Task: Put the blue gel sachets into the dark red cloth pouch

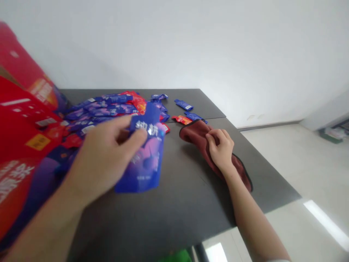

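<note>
Between the thumb and fingers of my left hand (pixel 109 153) is a blue pouch (pixel 145 160) with white characters and a pinkish-purple picture, raised above the table. My right hand (pixel 220 147) pinches a brown cloth (pixel 199 136) with a dark edging, and the cloth drapes over the table on both sides of the fingers. Behind my left hand lies a heap of blue pouches (pixel 106 109), with red ones (pixel 137 102) among them. Past the cloth, an orange-red pouch (pixel 181 119) and a blue pouch (pixel 194 116) lie close together.
A red and blue printed carton (pixel 21 120) stands at the left with its flap up. The dark grey table (pixel 174 214) meets a white wall (pixel 174 43) at the back. Its right edge drops to a pale floor (pixel 294 156). Something green (pixel 177 256) shows below the front edge.
</note>
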A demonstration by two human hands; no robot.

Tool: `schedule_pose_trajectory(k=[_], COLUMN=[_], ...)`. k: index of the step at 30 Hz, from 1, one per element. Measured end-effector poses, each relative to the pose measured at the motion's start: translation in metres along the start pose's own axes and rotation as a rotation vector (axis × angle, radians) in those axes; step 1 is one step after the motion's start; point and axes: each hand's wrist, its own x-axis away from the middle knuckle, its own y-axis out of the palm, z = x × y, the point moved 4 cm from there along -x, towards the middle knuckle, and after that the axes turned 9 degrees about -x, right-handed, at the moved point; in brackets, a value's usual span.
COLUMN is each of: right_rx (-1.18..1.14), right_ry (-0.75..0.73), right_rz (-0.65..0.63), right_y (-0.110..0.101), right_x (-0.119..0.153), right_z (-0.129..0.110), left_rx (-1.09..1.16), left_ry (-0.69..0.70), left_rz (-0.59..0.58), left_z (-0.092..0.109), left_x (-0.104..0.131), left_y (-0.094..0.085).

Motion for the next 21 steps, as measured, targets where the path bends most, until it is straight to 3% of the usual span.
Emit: schedule_pose_trajectory(k=[3, 5, 7, 10, 13, 17, 19, 21], right_rx=[-0.017, -0.024, -0.026, -0.015, -0.033, -0.209, -0.313, -0.333], right_ry=[-0.001, 0.004, 0.009, 0.025, 0.016, -0.072, -0.145, -0.29], right_rz=[0.028, 0.015, -0.024, -0.092, -0.098, -0.181, -0.351, -0.603], right_y=[-0.003, -0.002, 0.003, 0.008, 0.003, -0.011, -0.009, 0.005], right_x=[0.0, 0.004, 0.008, 0.013, 0.016, 0.025, 0.037, 0.056], right_z=[-0.001, -0.002, -0.003, -0.005, -0.019, -0.069, -0.1, -0.127], left_rx=[0.141, 0.036, -0.129, -0.318, -0.368, -0.376, -0.415, -0.475], left_ry=[-0.073, -0.125, -0.162, -0.1, 0.131, 0.556, 0.64, 0.631], left_rz=[-0.166, -0.23, -0.263, -0.132, 0.062, 0.004, -0.038, -0.106], left_z=[-0.004, -0.017, -0.032, -0.041, -0.036, -0.027, -0.028, -0.032], left_x=[0.055, 0.078, 0.096, 0.12, 0.144, 0.165, 0.171, 0.174], left_y=[0.045, 0.072, 0.089, 0.087, 0.072, 0.074, 0.079, 0.084])
